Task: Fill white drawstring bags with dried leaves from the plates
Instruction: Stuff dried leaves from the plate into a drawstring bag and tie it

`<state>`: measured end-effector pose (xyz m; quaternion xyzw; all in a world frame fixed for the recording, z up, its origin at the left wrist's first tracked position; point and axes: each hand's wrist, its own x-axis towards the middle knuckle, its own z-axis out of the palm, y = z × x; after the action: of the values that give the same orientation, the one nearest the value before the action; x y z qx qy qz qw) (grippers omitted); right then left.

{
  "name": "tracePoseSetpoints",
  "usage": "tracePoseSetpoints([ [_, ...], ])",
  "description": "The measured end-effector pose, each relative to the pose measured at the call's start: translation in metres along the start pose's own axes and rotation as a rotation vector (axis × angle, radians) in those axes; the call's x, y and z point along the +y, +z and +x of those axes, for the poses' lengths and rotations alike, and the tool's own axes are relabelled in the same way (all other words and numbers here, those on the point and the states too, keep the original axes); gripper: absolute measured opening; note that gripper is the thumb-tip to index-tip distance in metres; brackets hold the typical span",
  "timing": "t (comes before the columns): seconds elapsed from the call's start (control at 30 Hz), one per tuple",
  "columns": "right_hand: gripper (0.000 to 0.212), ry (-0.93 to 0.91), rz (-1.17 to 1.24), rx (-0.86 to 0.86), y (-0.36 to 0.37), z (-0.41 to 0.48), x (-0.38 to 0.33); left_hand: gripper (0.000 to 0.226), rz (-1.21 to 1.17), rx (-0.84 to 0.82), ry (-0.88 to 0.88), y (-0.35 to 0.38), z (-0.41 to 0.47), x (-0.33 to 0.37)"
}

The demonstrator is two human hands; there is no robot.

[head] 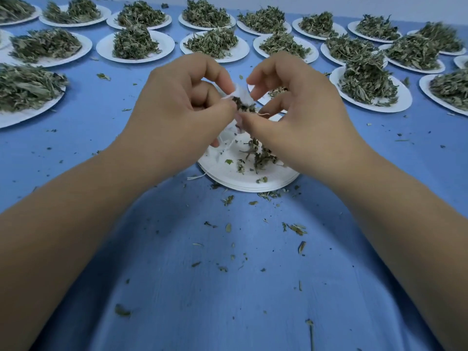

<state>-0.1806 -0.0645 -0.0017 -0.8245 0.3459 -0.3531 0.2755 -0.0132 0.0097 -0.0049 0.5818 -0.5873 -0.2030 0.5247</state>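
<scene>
A small white drawstring bag point(242, 95) hangs between my two hands above a stack of white paper plates point(235, 177). My left hand point(177, 107) pinches the bag's rim on its left side. My right hand point(293, 105) pinches the bag's mouth from the right, thumb and fingertips on a tuft of dried leaves point(244, 105) that pokes out of the opening. The bag's lower part is mostly hidden behind my fingers. Its strings dangle down onto the plate. A small remnant of dried leaves point(260, 154) lies on the top plate.
Several white plates heaped with dried leaves stand in rows across the far half of the blue table point(228, 287), such as one plate point(369, 89) close to my right hand and another point(135, 45) at the back. Leaf crumbs litter the near cloth.
</scene>
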Motion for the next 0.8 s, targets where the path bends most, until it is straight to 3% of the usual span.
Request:
tracePoseSetpoints([
  [0.2,0.026,-0.008,0.023,-0.132,-0.003,0.004,0.003,0.011,-0.036,-0.132,0.032,0.001,-0.002,0.005],
  [0.4,0.026,0.011,-0.109,-0.036,0.003,0.002,-0.003,0.012,-0.056,-0.226,0.068,-0.001,-0.003,0.008],
  [0.6,0.023,0.045,0.063,0.014,0.003,-0.002,-0.007,0.013,-0.068,-0.031,0.021,-0.004,0.003,0.000],
  [0.7,0.007,-0.003,0.025,0.038,0.001,-0.002,-0.004,0.013,-0.107,-0.005,-0.016,-0.005,0.005,-0.003],
  [0.8,0.010,-0.119,-0.049,0.065,0.002,-0.004,-0.004,0.012,-0.183,0.006,-0.053,-0.004,0.007,-0.004],
])
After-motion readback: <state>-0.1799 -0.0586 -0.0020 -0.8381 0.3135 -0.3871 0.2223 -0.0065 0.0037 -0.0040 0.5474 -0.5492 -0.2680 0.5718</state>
